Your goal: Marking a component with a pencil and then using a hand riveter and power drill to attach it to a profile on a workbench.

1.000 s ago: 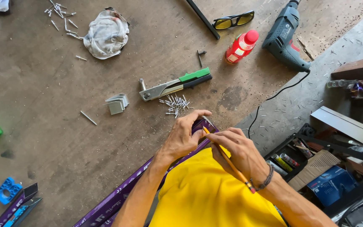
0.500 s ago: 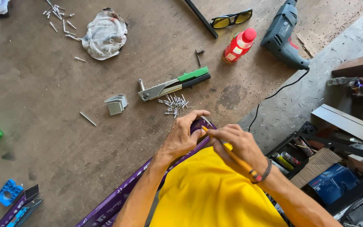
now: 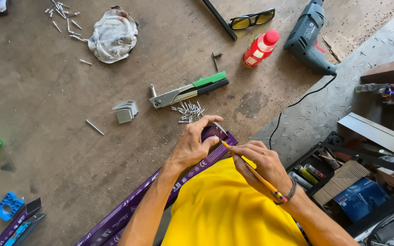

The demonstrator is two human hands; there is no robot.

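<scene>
The purple metal profile (image 3: pixel 160 191) lies slantwise on the concrete floor (image 3: pixel 46 136), its near end running under my yellow shirt and its far end pinned by my left hand (image 3: pixel 192 146), fingers curled over the end and thumb along its face, which I take to be steadying it. My right hand (image 3: pixel 261 161) pinches a yellow pencil (image 3: pixel 251 171), tip set against the profile just beside the left thumb, as if for marking. Within reach ahead are a loose pile of rivets (image 3: pixel 189 111), a green-handled rivet tool (image 3: pixel 188 90) and a small stack of grey metal brackets (image 3: pixel 125 111). Farther off lie a red bottle (image 3: pixel 261 48), yellow safety glasses (image 3: pixel 251 19), a corded drill (image 3: pixel 307 38) and a crumpled rag (image 3: pixel 112 34). At my right, a black tray (image 3: pixel 324 164) holds small tubes or cartridges, their kind unclear, beside a blue box (image 3: pixel 360 198).
</scene>
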